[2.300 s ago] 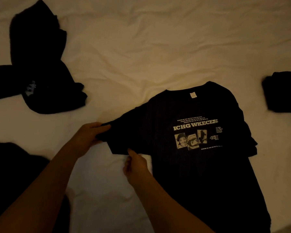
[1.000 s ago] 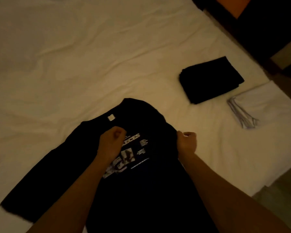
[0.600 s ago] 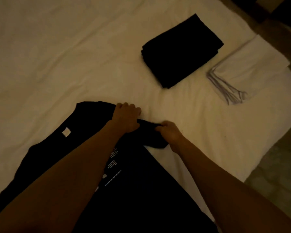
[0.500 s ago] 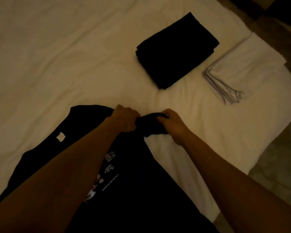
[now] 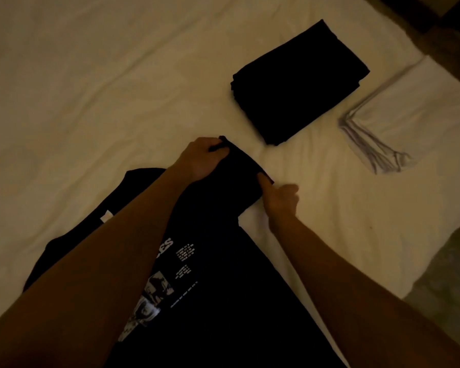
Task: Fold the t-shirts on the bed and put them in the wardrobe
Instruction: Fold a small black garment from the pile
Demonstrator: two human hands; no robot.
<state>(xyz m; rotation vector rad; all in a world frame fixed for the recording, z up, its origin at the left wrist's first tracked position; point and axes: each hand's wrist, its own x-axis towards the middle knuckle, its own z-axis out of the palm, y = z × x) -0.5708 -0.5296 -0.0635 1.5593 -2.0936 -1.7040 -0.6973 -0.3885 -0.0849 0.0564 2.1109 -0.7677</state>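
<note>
— Where's the printed black t-shirt?
— Flat on the bed, print up.
— And each grip?
— Left hand pinches the sleeve's far corner; right hand pinches its near edge.
— Anything beside it?
— A folded black stack and a folded white stack, further right.

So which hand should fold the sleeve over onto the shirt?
Probably the left hand: it grips the sleeve at its far corner. The right hand only pinches the near edge, by the black t-shirt's side.
</note>
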